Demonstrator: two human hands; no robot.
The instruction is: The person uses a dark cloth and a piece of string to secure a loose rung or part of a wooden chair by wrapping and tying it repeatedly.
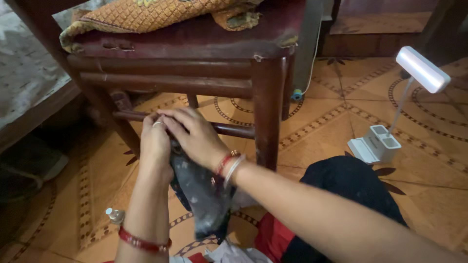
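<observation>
My left hand (155, 141) and my right hand (194, 134) meet in front of the lower crossbar (234, 130) of a dark wooden chair (267, 97). Both grip a grey speckled cloth (202, 195), which hangs down from between them. The right hand lies partly over the left and covers the top of the cloth. A ring shows on a left finger, and bangles sit on both wrists.
An orange patterned cushion (146, 14) lies on the chair seat. A white desk lamp (390, 141) stands on the patterned tile floor at the right. A small bottle (115, 215) lies on the floor at the lower left. My dark-clothed knee (351, 190) is at the lower right.
</observation>
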